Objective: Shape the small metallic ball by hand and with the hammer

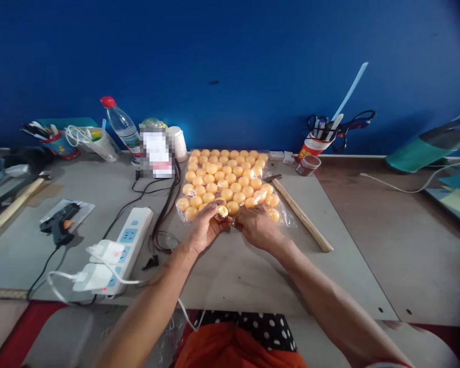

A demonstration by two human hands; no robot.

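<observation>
My left hand (204, 227) has its fingers closed around a single orange ball (223, 210), holding it just above the bench (249, 281) at the near edge of the pack. The ball's lower rim shows dark, speckled marks, too small for me to make out. My right hand (258, 225) is close beside it, back upward, fingers curled down and in toward the ball. A small shiny piece (234, 224) shows at those fingertips, but I cannot tell whether they grip it or only touch it.

Right in front of both my hands lies the pack of orange balls (227, 194), set in rows under clear, glinting plastic. Just to its right a wooden-handled tool (304, 217) lies at a slant, its dark head at the far end near the pack.

On my left, dark cables (164, 209) run down beside the pack, and past them sits a white power strip (136, 229) with white plugs (94, 276) in it. Farther left is a black glue gun (61, 222). Toward the blue wall (233, 51) stand a red-capped bottle (124, 130), leaning, and a white jar (178, 144); to the right, a red and white cup (312, 147) holds scissors and pens.
</observation>
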